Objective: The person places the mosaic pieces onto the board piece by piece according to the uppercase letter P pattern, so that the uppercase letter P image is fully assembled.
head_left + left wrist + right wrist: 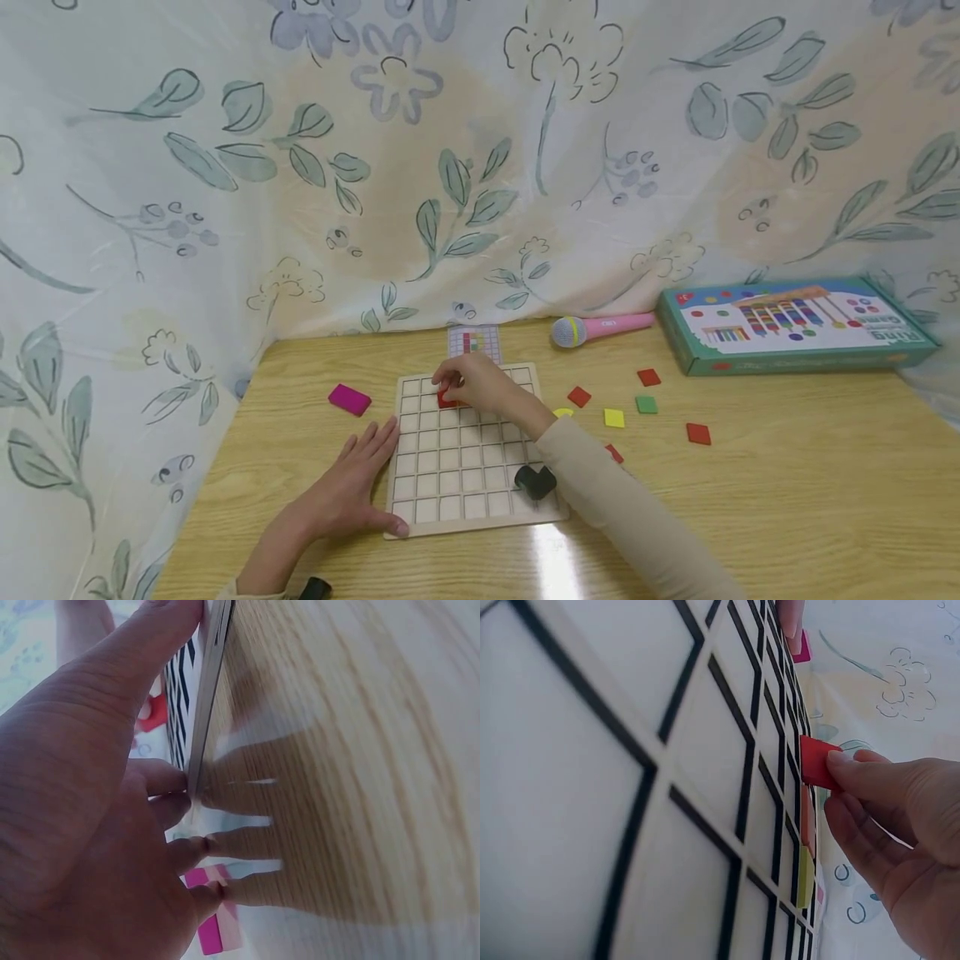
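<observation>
A wooden grid board (pixel 448 483) with pale square cells lies on the table. My right hand (pixel 480 385) is over its far part and pinches a red square tile (pixel 819 761) between thumb and fingers, the tile standing tilted at the grid. Beside that tile, a reddish tile (pixel 807 814) and a yellow tile (pixel 805 877) sit on the board in the right wrist view. Along the board's left edge rests my left hand (pixel 347 483), fingers spread and straight, with the thumb on the near left corner. Behind the board lies a card (pixel 483 340) with a coloured grid pattern.
Right of the board lie several loose tiles, among them a yellow tile (pixel 613 417), a green tile (pixel 646 405) and a red tile (pixel 698 433). A magenta block (pixel 349 399) is on the left. Farther back are a pink microphone (pixel 600 327) and a game box (pixel 795 325).
</observation>
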`<state>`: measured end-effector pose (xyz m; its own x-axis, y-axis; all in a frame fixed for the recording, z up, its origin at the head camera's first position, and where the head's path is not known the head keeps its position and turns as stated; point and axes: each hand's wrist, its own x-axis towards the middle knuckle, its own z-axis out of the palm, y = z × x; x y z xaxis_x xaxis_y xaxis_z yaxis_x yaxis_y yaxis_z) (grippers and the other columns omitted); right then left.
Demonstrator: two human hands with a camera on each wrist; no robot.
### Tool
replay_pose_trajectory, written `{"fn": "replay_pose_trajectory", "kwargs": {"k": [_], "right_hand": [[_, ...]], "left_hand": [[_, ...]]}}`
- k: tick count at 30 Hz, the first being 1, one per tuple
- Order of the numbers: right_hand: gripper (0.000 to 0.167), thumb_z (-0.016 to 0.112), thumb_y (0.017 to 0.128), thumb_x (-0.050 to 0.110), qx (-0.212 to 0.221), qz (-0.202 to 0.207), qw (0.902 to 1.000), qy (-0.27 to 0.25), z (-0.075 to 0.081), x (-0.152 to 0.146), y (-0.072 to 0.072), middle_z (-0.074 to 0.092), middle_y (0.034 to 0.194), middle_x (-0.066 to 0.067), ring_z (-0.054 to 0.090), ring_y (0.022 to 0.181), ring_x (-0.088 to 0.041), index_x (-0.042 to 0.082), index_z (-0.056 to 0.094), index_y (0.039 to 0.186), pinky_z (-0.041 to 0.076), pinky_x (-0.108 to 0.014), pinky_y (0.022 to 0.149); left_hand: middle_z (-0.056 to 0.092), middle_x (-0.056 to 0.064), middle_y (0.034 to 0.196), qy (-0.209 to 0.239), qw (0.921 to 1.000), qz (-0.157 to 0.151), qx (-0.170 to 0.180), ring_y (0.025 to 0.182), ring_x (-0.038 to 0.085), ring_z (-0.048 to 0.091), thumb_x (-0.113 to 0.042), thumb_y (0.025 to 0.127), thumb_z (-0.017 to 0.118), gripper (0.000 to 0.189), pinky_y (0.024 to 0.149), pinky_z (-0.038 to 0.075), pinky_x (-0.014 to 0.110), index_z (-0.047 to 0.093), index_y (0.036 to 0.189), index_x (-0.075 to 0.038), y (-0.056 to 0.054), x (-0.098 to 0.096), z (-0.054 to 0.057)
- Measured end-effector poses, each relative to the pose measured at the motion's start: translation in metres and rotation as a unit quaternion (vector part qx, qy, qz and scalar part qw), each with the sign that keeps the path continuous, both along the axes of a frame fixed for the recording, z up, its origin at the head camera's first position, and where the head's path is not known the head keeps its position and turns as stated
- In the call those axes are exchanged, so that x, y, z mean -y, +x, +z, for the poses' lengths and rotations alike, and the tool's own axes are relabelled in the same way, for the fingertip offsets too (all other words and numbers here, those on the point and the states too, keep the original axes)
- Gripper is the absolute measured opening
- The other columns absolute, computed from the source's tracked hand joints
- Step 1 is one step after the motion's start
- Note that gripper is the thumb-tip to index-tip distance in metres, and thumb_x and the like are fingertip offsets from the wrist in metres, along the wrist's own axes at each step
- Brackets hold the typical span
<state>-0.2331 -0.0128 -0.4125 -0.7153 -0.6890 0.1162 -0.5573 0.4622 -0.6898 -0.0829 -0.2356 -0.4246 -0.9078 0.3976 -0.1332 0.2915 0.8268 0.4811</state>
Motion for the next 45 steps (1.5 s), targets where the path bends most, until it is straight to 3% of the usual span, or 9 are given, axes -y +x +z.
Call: {"fn": "replay_pose_trajectory", "kwargs": {"k": [10, 17, 29, 34, 40, 45], "right_hand": [[0.014, 0.073, 0.088, 0.004, -0.011, -0.012, 0.9988, 0.046, -0.004, 0.000, 0.001, 0.070, 0.090, 0.000, 0.061, 0.082, -0.010, 0.008, 0.074, 0.101, 0.052, -0.023, 0.074], [0.017, 0.070, 0.090, 0.005, -0.003, -0.005, 0.9992, 0.039, 0.004, -0.011, 0.002, 0.070, 0.097, -0.001, 0.063, 0.090, -0.014, 0.006, 0.072, 0.107, 0.053, -0.026, 0.080], [0.023, 0.068, 0.089, -0.001, -0.028, -0.022, 0.9990, 0.027, 0.025, -0.090, -0.006, 0.070, 0.102, -0.013, 0.064, 0.093, -0.020, -0.002, 0.068, 0.112, 0.055, -0.033, 0.083], [0.023, 0.067, 0.087, -0.006, -0.036, -0.025, 0.9988, 0.024, 0.018, -0.126, -0.010, 0.070, 0.099, -0.013, 0.066, 0.092, -0.024, -0.005, 0.068, 0.110, 0.056, -0.038, 0.083], [0.025, 0.067, 0.085, -0.009, -0.026, -0.049, 0.9965, 0.063, 0.009, -0.160, -0.007, 0.071, 0.101, -0.009, 0.066, 0.096, -0.024, -0.002, 0.070, 0.110, 0.056, -0.040, 0.086], [0.031, 0.064, 0.082, -0.013, -0.011, -0.034, 0.9965, 0.075, 0.003, -0.178, -0.003, 0.072, 0.102, -0.006, 0.067, 0.096, -0.024, 0.001, 0.072, 0.108, 0.057, -0.041, 0.084]], "left_hand": [[0.016, 0.015, 0.162, 0.002, 1.0000, -0.001, -0.002, 0.147, 0.044, 0.009, -0.071, 0.060, 0.077, 0.132, 0.117, 0.008, 0.061, 0.021, 0.154, 0.002, 0.001, 0.000, 0.001], [0.015, 0.014, 0.163, 0.000, 1.0000, 0.003, 0.003, 0.148, 0.043, 0.008, -0.072, 0.059, 0.077, 0.132, 0.118, 0.007, 0.060, 0.021, 0.154, 0.001, 0.001, -0.001, -0.001], [0.015, 0.015, 0.163, -0.001, 1.0000, 0.002, -0.004, 0.147, 0.043, 0.009, -0.072, 0.059, 0.077, 0.133, 0.117, 0.008, 0.061, 0.021, 0.154, 0.002, 0.002, -0.001, 0.000], [0.015, 0.015, 0.163, -0.001, 1.0000, 0.003, 0.001, 0.147, 0.043, 0.008, -0.070, 0.059, 0.078, 0.132, 0.117, 0.007, 0.061, 0.020, 0.154, 0.002, 0.000, -0.001, -0.001], [0.015, 0.015, 0.163, -0.003, 1.0000, 0.002, -0.002, 0.147, 0.043, 0.008, -0.071, 0.059, 0.078, 0.132, 0.117, 0.007, 0.061, 0.021, 0.154, 0.002, -0.001, -0.002, -0.003], [0.016, 0.016, 0.162, -0.003, 1.0000, 0.000, -0.006, 0.147, 0.045, 0.009, -0.071, 0.060, 0.077, 0.132, 0.116, 0.008, 0.062, 0.021, 0.154, 0.002, 0.001, -0.002, -0.002]]}}
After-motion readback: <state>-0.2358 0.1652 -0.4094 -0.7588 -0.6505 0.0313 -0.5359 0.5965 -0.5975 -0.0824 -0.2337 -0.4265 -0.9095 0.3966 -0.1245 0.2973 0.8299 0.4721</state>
